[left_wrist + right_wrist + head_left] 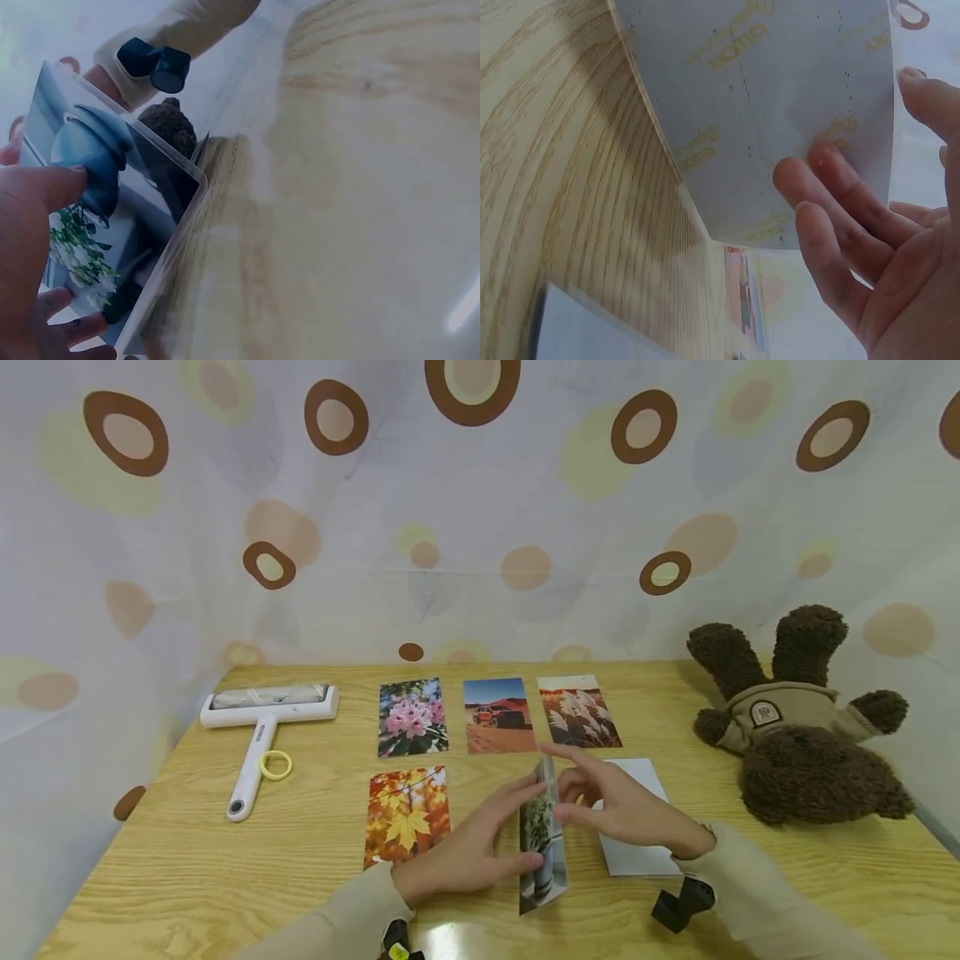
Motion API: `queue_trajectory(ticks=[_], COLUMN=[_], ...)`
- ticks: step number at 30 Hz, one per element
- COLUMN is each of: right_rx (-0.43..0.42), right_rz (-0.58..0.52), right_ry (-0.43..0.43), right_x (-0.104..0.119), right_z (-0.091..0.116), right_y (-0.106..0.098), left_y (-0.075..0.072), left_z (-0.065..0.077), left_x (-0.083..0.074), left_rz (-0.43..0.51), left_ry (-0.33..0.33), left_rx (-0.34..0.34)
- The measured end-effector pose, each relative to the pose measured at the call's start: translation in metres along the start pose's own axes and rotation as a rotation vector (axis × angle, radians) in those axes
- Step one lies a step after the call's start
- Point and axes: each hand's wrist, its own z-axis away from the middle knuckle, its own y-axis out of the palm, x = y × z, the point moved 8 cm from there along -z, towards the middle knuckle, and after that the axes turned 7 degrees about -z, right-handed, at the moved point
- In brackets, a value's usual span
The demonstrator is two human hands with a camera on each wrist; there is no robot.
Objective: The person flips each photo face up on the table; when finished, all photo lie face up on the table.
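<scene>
A photo print (pixel 542 852) of white flowers and a blue-grey jug stands tilted on edge between both hands. My left hand (pixel 480 843) holds it, with the thumb (pixel 56 186) lying across the picture. Its pale back (pixel 757 120), marked with faint yellow lettering, faces my right hand (pixel 615 797). The right fingers (pixel 821 202) are loosely bent and spread at that back; the right index finger reaches to the print's top. Beneath the right hand lies a white rectangular card or stack (pixel 637 856), partly covered.
Face-up photos lie on the wooden table: pink flowers (pixel 412 718), a red off-road car (pixel 497 716), pale grasses (pixel 579 712) and yellow leaves (pixel 405 814). A lint roller (pixel 258 752) and yellow ring (pixel 276 766) are left; a brown plush bear (pixel 795 735) lies right.
</scene>
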Motion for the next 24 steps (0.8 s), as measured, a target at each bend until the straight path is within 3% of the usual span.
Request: queue_trajectory(ticks=[10, 18, 24], right_rx=[0.031, 0.039, 0.075], right_rz=[-0.018, 0.004, -0.033], right_ry=[0.03, 0.021, 0.077], right_x=[-0.009, -0.015, -0.026], right_z=[0.0, -0.005, -0.007], right_y=[-0.003, -0.006, -0.003], left_y=[0.002, -0.007, -0.011], left_z=[-0.001, 0.0, 0.002], left_x=[0.008, 0.015, 0.019], left_rz=[-0.156, -0.238, -0.287], left_ry=[-0.045, -0.129, -0.161], left_rx=[0.073, 0.029, 0.037])
